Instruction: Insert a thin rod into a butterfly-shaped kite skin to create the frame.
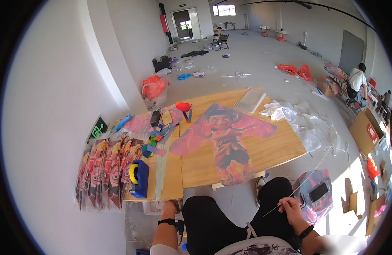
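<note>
My right hand [291, 209] pinches a long thin pale rod [306, 179] that slants up to the right, over my lap. My left hand [169, 208] is low at the table's front edge, by a white box [151, 208]; its fingers are hidden. Spread flat on the wooden table [281, 146] lies a pink and purple kite sheet [225, 140] printed with a cartoon figure, its lower end overhanging the front edge. A bundle of thin pale rods [161, 178] lies left of it, beside a blue tape dispenser [139, 182] with yellow tape.
Several packaged printed kites [106, 174] hang over the left edge. Coloured strips [155, 140] and a black block [155, 118] lie near them. Clear plastic bags [304, 123] droop off the right. A phone [318, 192] rests on a printed sheet. Another person [357, 83] sits far right.
</note>
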`<state>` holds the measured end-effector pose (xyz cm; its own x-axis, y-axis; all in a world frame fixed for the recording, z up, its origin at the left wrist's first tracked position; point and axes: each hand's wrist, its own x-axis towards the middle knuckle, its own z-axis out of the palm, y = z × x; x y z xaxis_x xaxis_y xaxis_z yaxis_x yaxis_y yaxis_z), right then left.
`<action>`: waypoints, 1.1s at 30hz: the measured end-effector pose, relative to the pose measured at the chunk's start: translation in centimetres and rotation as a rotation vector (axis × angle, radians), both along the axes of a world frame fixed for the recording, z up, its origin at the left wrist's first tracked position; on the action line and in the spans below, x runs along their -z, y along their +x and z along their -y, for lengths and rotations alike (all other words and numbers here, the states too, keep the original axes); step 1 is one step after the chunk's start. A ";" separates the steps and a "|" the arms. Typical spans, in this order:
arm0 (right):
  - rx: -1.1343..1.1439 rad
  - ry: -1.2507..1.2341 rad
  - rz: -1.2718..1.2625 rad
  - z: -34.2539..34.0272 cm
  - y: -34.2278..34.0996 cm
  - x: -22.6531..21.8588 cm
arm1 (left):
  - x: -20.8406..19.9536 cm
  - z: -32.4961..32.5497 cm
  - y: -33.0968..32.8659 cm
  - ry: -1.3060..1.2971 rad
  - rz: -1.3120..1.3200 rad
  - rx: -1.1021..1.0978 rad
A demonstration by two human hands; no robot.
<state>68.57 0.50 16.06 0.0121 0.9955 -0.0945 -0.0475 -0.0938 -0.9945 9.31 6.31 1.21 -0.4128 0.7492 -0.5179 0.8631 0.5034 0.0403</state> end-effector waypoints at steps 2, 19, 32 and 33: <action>0.016 -0.001 0.002 0.1 0.4 0.0 | -0.2 -0.3 1.0 0.104 0.024 -0.005; -0.007 -0.125 -0.196 -2.0 -0.2 -0.4 | -3.4 5.7 -0.6 0.555 0.210 0.141; 0.025 -0.108 -0.211 -1.0 -4.2 -1.9 | -7.5 6.8 0.4 1.037 0.369 0.219; 0.001 -0.109 -0.195 -0.5 -4.4 -2.0 | -8.3 6.4 1.0 1.040 0.376 0.230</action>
<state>64.18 1.05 18.05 -0.0157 0.9792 -0.2024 -0.2377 -0.2003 -0.9505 10.31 -0.10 9.49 -0.1589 0.9272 0.3391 0.7755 -0.0953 0.6241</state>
